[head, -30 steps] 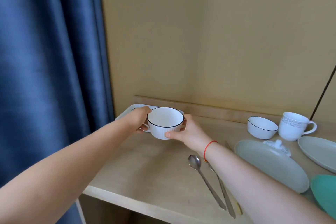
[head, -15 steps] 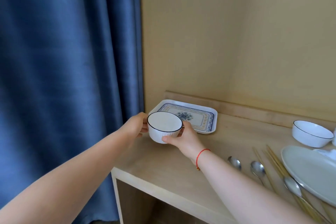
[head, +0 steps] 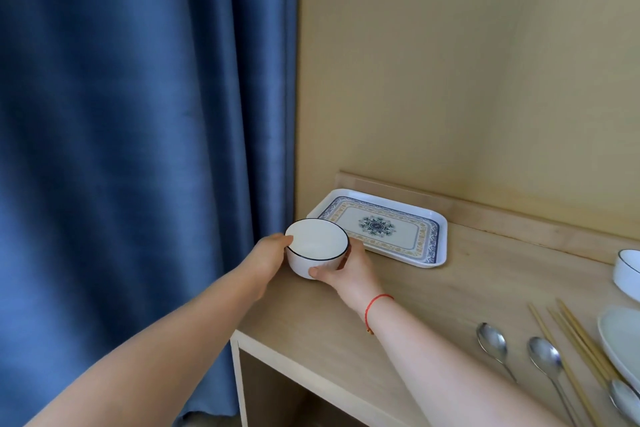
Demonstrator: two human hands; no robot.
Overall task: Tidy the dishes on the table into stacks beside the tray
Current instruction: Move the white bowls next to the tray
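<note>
A white bowl with a dark rim (head: 317, 243) is gripped between both hands at the table's left end, just in front of the patterned tray (head: 437, 222). My left hand (head: 268, 256) holds its left side; my right hand (head: 349, 270), with a red cord at the wrist, holds its right side and base. I cannot tell whether the bowl touches the tabletop. A second white bowl (head: 627, 272) sits at the right edge. A pale oval plate (head: 620, 340) lies at the lower right, partly cut off.
Two spoons (head: 491, 345) and several wooden chopsticks (head: 571, 340) lie on the wooden table (head: 450, 305) to the right. A blue curtain (head: 138, 149) hangs left of the table. A low wooden ledge runs along the wall behind the tray.
Both hands carried the bowl leftward and down toward the table's left corner in front of the tray. The view swung left, so the mug and plates left the frame.
</note>
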